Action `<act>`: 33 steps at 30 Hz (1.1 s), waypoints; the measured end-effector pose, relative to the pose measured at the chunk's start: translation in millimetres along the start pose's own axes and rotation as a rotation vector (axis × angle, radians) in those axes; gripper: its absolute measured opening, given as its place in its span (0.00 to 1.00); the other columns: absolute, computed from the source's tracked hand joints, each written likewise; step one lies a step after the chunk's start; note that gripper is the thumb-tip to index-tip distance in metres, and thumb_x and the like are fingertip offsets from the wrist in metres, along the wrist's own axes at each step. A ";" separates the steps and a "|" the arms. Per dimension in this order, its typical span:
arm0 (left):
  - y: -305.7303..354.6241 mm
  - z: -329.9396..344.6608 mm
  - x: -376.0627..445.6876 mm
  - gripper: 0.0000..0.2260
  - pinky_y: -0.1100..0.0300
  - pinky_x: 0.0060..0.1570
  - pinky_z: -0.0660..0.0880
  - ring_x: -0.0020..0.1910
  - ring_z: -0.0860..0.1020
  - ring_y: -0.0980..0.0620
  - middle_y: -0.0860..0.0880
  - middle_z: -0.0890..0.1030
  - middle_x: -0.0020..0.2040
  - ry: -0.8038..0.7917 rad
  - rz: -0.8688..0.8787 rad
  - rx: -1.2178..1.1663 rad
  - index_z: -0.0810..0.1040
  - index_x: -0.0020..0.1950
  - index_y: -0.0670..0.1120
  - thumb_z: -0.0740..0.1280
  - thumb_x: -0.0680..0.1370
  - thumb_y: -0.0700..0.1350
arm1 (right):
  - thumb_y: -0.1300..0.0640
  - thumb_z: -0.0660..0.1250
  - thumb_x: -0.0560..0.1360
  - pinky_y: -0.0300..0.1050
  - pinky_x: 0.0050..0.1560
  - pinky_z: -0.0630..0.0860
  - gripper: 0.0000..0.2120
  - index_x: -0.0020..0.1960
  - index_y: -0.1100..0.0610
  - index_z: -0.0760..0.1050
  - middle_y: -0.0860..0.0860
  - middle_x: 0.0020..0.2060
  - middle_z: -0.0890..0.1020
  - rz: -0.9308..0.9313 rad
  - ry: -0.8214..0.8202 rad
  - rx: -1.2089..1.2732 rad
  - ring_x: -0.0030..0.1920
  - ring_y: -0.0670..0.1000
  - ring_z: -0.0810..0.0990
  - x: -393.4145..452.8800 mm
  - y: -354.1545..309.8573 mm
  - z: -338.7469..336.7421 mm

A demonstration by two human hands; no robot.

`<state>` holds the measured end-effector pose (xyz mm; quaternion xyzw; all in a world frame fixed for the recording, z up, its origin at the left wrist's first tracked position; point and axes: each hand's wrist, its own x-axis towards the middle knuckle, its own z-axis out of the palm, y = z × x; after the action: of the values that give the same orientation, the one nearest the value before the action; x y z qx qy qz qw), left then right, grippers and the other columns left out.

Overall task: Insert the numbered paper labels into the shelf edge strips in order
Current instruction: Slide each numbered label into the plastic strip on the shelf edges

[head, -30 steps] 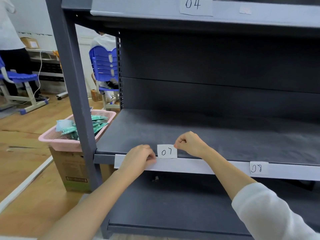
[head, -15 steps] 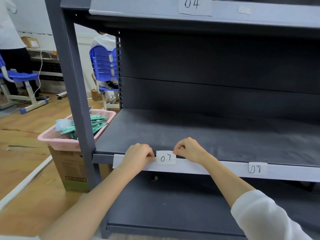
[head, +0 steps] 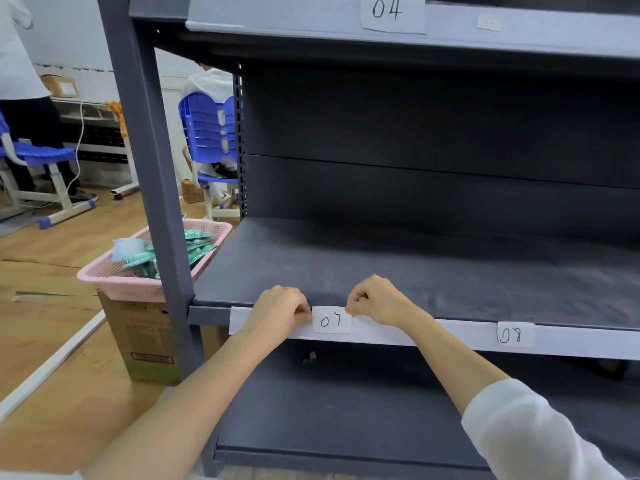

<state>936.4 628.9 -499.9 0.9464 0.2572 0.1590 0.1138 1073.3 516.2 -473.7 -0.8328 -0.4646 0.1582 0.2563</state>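
Note:
A small white paper label marked 07 [head: 331, 319] sits against the white edge strip [head: 433, 332] of the middle shelf. My left hand [head: 278, 311] pinches its upper left corner and my right hand [head: 375, 301] pinches its upper right corner, both with fingers curled. Further right on the same strip sits a label marked 08 [head: 515, 335]. A label marked 04 [head: 393, 12] is in the edge strip of the shelf above [head: 277, 19].
The dark grey shelf board [head: 415, 268] lies behind my hands, with a steel upright post [head: 152, 188] at its left. Beyond the post a pink basket [head: 114, 277] of green packets rests on a cardboard box [head: 145, 341]. Blue chairs and people are in the background.
The 07 label has moved down from above the shelf edge onto the strip, and both hands have lowered with it.

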 end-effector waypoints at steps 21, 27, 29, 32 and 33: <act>-1.3 1.8 7.6 0.10 0.57 0.47 0.70 0.46 0.74 0.46 0.45 0.82 0.52 -0.040 -0.025 -0.003 0.82 0.49 0.44 0.63 0.74 0.39 | 0.66 0.67 0.72 0.32 0.28 0.64 0.07 0.37 0.68 0.78 0.49 0.27 0.74 0.009 0.022 -0.013 0.27 0.45 0.66 4.8 4.3 6.5; -4.8 6.0 11.5 0.06 0.56 0.39 0.71 0.38 0.71 0.47 0.43 0.83 0.44 -0.003 -0.060 -0.060 0.83 0.42 0.44 0.66 0.71 0.39 | 0.65 0.67 0.72 0.26 0.22 0.64 0.08 0.43 0.71 0.80 0.44 0.25 0.73 0.023 0.085 0.016 0.26 0.43 0.66 1.3 6.8 9.3; -5.6 6.0 11.6 0.06 0.60 0.37 0.67 0.38 0.72 0.46 0.45 0.82 0.42 0.011 -0.031 -0.075 0.83 0.41 0.43 0.66 0.71 0.38 | 0.65 0.67 0.72 0.25 0.20 0.63 0.08 0.44 0.70 0.80 0.43 0.25 0.71 0.029 0.106 0.032 0.24 0.43 0.65 -1.1 6.8 7.6; -8.6 4.8 11.7 0.05 0.61 0.39 0.64 0.44 0.77 0.44 0.45 0.83 0.44 0.027 0.037 -0.099 0.83 0.42 0.43 0.67 0.72 0.39 | 0.64 0.67 0.72 0.25 0.21 0.64 0.07 0.46 0.67 0.82 0.43 0.25 0.71 0.054 0.153 0.056 0.25 0.42 0.66 -3.6 9.0 5.9; -9.6 3.8 11.7 0.05 0.61 0.39 0.65 0.45 0.78 0.44 0.46 0.84 0.44 0.027 0.052 -0.105 0.83 0.42 0.42 0.67 0.72 0.39 | 0.64 0.67 0.73 0.24 0.22 0.65 0.08 0.46 0.66 0.82 0.44 0.26 0.74 0.065 0.170 0.066 0.26 0.42 0.68 -4.3 10.8 5.5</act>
<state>943.0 642.6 -503.4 0.9432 0.2254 0.1880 0.1558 1075.7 509.3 -484.3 -0.8489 -0.4084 0.1104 0.3168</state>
